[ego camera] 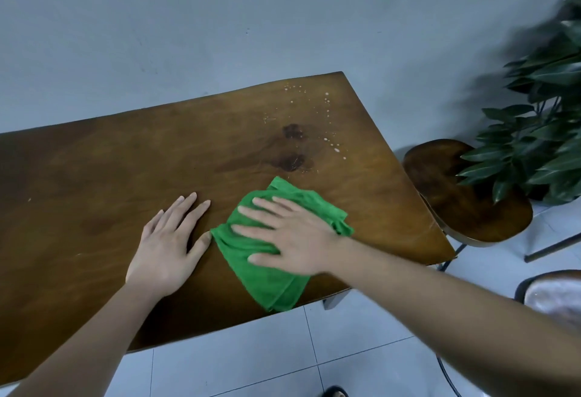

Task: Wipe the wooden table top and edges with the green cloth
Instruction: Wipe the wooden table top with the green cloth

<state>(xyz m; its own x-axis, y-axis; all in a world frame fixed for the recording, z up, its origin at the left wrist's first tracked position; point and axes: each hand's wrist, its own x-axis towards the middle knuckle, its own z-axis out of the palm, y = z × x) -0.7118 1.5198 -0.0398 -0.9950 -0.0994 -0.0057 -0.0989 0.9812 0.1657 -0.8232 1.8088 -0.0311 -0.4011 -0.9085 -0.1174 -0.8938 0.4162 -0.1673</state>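
Observation:
The wooden table (94, 176) fills the middle of the head view, its far edge against a grey wall. A folded green cloth (267, 277) lies on the top near the front edge. My right hand (289, 233) presses flat on the cloth with fingers spread. Beside it to the left, my left hand (169, 239) rests flat on the bare wood, its thumb touching the cloth's left edge. Small white specks (327, 101) and dark stains (292, 148) mark the wood beyond the cloth, toward the far right corner.
A wooden stool (465, 208) stands just off the table's right end. A leafy green plant (540, 132) hangs over it from the right. Another seat (553, 296) shows at the lower right. White floor tiles (251, 362) run below the table's front edge.

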